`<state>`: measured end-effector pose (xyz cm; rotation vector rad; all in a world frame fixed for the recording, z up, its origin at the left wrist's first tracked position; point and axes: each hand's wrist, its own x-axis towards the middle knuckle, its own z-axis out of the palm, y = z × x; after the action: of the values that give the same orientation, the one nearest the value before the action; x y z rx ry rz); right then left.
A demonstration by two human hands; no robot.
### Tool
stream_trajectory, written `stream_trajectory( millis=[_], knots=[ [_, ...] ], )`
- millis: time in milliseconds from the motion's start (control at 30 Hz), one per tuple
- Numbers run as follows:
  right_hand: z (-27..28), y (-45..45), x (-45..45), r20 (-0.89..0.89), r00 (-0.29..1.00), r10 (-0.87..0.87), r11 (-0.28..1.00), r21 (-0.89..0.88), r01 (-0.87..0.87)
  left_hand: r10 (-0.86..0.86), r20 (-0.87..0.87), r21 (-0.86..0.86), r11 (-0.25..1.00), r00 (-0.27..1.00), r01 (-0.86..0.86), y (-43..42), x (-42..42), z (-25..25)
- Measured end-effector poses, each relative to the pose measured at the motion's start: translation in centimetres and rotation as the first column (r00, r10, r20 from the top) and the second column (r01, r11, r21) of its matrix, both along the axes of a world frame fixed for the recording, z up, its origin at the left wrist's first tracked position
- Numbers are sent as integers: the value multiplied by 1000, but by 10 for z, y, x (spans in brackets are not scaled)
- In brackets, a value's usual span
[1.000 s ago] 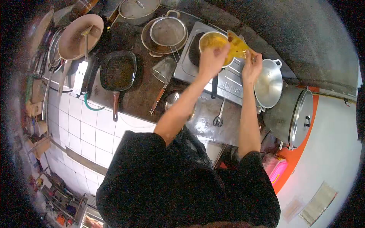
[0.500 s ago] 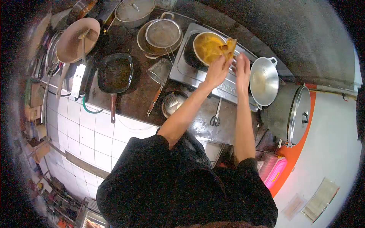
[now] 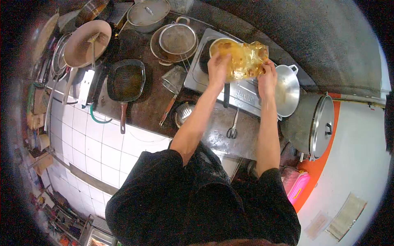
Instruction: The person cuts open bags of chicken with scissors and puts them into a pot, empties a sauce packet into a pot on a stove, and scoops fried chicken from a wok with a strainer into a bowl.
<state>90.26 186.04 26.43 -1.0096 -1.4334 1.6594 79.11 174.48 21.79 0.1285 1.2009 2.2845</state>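
Note:
A clear plastic bag [image 3: 248,61] smeared with yellow-orange residue is stretched between my two hands above the stove [image 3: 242,92]. My left hand [image 3: 218,67] grips the bag's left side, its fingers near the rim of the pan. At the bag's right edge my right hand [image 3: 267,76] pinches a corner. Under the bag, partly hidden, a pan [image 3: 221,42] with yellow contents sits on the burner, its dark handle pointing toward me.
Right of the stove stand a metal wok [image 3: 289,92] and a large lidded pot [image 3: 303,123]. Scissors [image 3: 232,130], a skimmer [image 3: 174,80], a square grill pan [image 3: 126,80] and a sieve [image 3: 177,39] lie on the counter [image 3: 152,108].
The bag, bunched up over the pan half a second ago, is now spread out wide. My left hand has moved left and my right hand slightly right.

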Motion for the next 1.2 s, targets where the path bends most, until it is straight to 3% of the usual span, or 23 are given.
stream_trajectory(
  millis=[200, 267, 300, 367, 567, 733, 800, 867, 933, 967, 1000, 1033, 1100, 1133, 1200],
  knots=[
    [14, 9, -7, 48, 998, 48, 993, 102, -53, -96, 279, 65, 995, 956, 81, 3, -11, -13],
    [10, 27, -4, 319, 944, 84, 936, 299, -184, -130, 292, 80, 991, 947, 112, 0, -13, -16],
    [10, 31, -3, 320, 944, 83, 936, 301, -184, -165, 303, 94, 985, 939, 142, -1, -13, -18],
    [12, 37, -4, 210, 973, 100, 958, 245, -151, -161, 293, 113, 985, 942, 133, -1, -11, -20],
    [30, 44, -14, 177, 975, 132, 954, 245, -174, -200, 251, 79, 979, 947, 186, 2, -8, -18],
    [26, 58, -24, 235, 964, 121, 935, 300, -191, -214, 335, 141, 974, 917, 176, 9, -8, -18],
    [30, 56, -28, 264, 959, 107, 932, 310, -189, -144, 346, 95, 988, 927, 118, 13, -6, -18],
    [32, 55, -32, 154, 984, 85, 990, 97, -101, -111, 343, 99, 992, 933, 81, 19, -7, -22],
    [16, 63, -27, 151, 980, 127, 991, 28, -133, -74, 342, 101, 994, 937, 41, 24, -7, -28],
    [7, 68, -25, 142, 976, 165, 986, -38, -162, -56, 330, -2, 998, 942, 61, 26, -9, -23],
    [3, 69, -22, 140, 976, 168, 986, -35, -164, -41, 313, -107, 991, 949, 78, 25, -11, -13],
    [-1, 68, -18, 272, 954, 129, 990, 24, -141, -39, 314, -107, 991, 949, 76, 23, -16, -5],
    [-19, 70, -15, 442, 897, -7, 963, 244, -112, -160, -44, -409, 903, 986, 128, 10, -31, 18],
    [-26, 77, -9, 442, 897, -9, 965, 239, -108, -165, -44, -413, 901, 985, 132, 11, -36, 17],
    [-14, 71, -10, 487, 859, 155, 981, 24, -191, -313, -479, -628, 775, 820, -71, 29, -62, 7]
  ],
)
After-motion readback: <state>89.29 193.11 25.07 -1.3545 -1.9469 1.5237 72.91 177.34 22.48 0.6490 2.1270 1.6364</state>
